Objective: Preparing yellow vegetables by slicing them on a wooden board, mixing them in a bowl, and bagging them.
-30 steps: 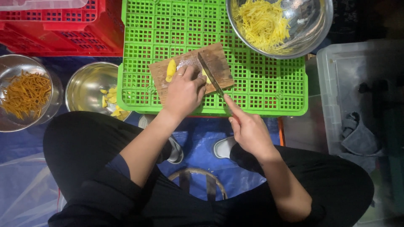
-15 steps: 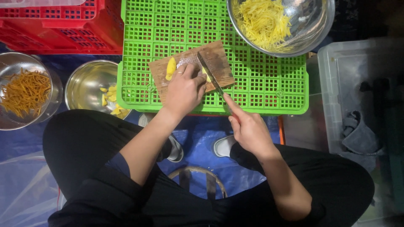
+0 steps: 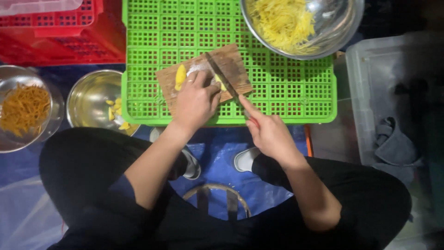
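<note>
Sat low over a blue sheet (image 3: 217, 180), knees spread, with work laid within arm's reach. Straight ahead, a green crate (image 3: 286, 99), turned over to serve as a raised table, its flat grid keeping the work off the floor. To the upper left, red crates (image 3: 60, 37), well apart from the cutting. At the far right, a clear bin (image 3: 393, 83) with a grey cloth inside. On the green crate's far right corner, a big steel bowl (image 3: 342, 23) heaped with yellow shreds, near enough to take cut strips. On the floor at left, two smaller steel bowls: one (image 3: 14, 78) with orange shreds, one (image 3: 90, 97) with a few yellow scraps, just beside the crate's edge. On the crate's near side, a wooden board (image 3: 233, 69), set at a slant toward the body. On the board, a yellow piece (image 3: 180, 76), pinned under the left hand (image 3: 196, 99), fingers curled down over it, tips tucked back from the blade. Right hand (image 3: 270, 134) closed round the handle of a knife (image 3: 222, 76), forefinger stretched along the spine for control, blade lying across the board just beside the left fingertips. Piece thus under the left hand and left of the blade, well ahead of the right hand.
</note>
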